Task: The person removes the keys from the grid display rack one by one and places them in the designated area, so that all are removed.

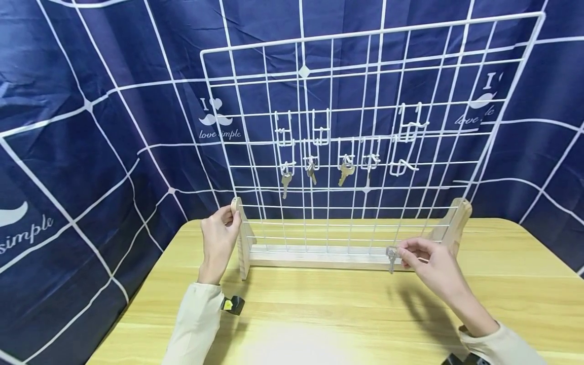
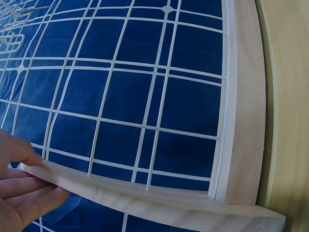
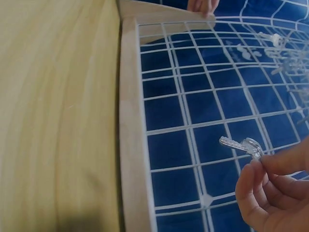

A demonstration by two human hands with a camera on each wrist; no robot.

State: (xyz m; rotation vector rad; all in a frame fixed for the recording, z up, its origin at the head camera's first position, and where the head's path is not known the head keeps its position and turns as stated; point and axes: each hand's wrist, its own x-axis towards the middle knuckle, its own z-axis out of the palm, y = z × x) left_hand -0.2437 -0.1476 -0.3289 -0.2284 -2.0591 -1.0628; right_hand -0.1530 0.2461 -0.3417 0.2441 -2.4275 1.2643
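My left hand [image 1: 218,246] grips the top of the left wooden side piece [image 1: 243,248] of a stand that holds a white wire grid [image 1: 330,205]. In the left wrist view its thumb and fingers [image 2: 34,203] lie on either side of that side piece's rounded end. Between thumb and forefinger, my right hand [image 1: 435,266] pinches a small silver key [image 1: 391,257] by its ring, low in front of the grid's right part. The right wrist view shows the key [image 3: 234,143] sticking out past the fingertips, apart from the wires.
Several keys, among them a brass key [image 1: 346,173], hang from white wire hooks on the grid. Other hooks, such as the upper right hook [image 1: 412,131], carry no key. A wooden table [image 1: 292,304] bears the stand; a dark blue patterned cloth [image 1: 150,116] hangs behind and beside it.
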